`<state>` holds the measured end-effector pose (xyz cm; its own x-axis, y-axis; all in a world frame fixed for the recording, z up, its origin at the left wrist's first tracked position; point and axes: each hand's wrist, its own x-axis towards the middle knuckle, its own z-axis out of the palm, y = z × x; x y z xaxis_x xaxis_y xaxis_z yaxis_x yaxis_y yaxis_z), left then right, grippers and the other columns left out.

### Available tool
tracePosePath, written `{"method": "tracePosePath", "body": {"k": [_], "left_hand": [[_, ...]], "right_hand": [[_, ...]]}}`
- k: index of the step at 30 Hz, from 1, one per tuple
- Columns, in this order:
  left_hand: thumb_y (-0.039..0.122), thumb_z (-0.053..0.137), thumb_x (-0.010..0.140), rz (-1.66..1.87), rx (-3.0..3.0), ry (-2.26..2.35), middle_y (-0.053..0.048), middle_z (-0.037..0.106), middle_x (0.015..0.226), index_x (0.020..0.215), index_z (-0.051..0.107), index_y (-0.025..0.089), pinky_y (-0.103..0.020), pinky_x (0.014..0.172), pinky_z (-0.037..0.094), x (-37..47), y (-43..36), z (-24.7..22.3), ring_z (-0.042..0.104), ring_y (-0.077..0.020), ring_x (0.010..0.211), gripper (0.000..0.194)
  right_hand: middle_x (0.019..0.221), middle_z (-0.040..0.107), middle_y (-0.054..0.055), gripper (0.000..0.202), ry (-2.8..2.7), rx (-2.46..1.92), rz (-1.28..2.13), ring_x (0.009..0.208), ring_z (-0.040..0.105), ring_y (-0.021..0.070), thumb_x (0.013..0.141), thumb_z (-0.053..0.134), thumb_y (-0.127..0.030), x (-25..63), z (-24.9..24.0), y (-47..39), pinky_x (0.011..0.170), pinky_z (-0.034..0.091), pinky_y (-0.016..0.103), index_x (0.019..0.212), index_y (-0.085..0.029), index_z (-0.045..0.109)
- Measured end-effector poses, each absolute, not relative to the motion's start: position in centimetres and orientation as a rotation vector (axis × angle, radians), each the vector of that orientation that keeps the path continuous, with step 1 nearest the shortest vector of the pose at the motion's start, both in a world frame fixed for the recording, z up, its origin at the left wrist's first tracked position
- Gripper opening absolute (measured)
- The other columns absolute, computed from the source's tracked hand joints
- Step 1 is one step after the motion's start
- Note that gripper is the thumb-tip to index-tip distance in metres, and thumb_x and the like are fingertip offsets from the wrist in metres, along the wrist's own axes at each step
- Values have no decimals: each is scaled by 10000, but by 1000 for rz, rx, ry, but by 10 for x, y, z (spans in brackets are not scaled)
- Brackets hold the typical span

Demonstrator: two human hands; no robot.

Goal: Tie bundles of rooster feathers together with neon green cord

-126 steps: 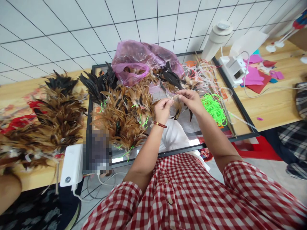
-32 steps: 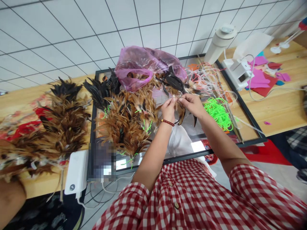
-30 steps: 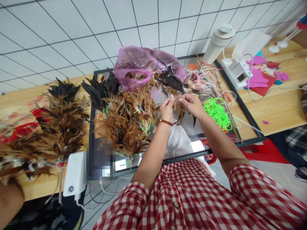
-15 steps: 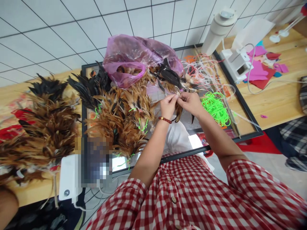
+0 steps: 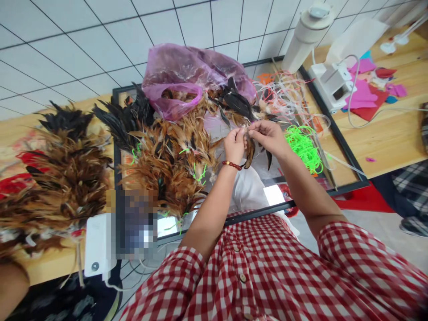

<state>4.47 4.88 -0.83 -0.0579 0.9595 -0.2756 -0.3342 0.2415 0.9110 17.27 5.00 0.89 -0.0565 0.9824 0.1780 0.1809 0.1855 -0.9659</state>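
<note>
My left hand (image 5: 235, 145), with a beaded bracelet at the wrist, is closed in a pinch on the pale quill ends of feathers. Fingertips of my right hand (image 5: 267, 137) pinch close beside it at the same spot. Dark brown feathers (image 5: 249, 156) hang below the fingers; the exact point of grip is too small to make out. Just beyond my hands lie loose black feathers (image 5: 236, 100) by a purple plastic bag (image 5: 197, 67). Brown feather bunches (image 5: 174, 156), some with green ties, lie left of my left hand.
A black-framed glass panel (image 5: 347, 154) lies under the work. Right of my hands are green cords (image 5: 304, 149) and pale strings (image 5: 284, 96). Farther off stand a white cylinder (image 5: 306, 40) and a power strip (image 5: 331, 87). More feathers (image 5: 73, 169) and a white power bank (image 5: 96, 245) are at left.
My left fingers have curled in more. The fingers of my right hand have lifted and spread slightly, still beside the left fingertips. The view has shifted a little.
</note>
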Motion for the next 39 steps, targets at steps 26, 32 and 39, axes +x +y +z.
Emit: {"method": "tracePosePath", "body": {"k": [26,32,39], "left_hand": [[437,766,872,1240,685,1098,56,587,592,835,721,187,-183,502,432,46,48,-16,557,-63,509,257],[486,768,859,1260,732,1075,55,606,586,832,720,191,-181,505,439,47,49,-20,564,-66,510,300],[389,773,868,1216,782,1074,67,571,559,803,717,178,-179,493,404,45,45,-11,527,-53,488,227]], "right_hand": [[625,602,-30,412,-1323,-1156,1017,562,499,97,746,844,-596,165,2,52,558,440,249,793,-206,719],[598,618,-22,391,-1289,-1130,1016,545,544,115,764,829,-599,164,3,50,563,495,273,796,-216,758],[732,724,4,387,-1310,-1155,919,695,668,168,718,857,-616,169,-5,53,701,580,333,798,-242,797]]}}
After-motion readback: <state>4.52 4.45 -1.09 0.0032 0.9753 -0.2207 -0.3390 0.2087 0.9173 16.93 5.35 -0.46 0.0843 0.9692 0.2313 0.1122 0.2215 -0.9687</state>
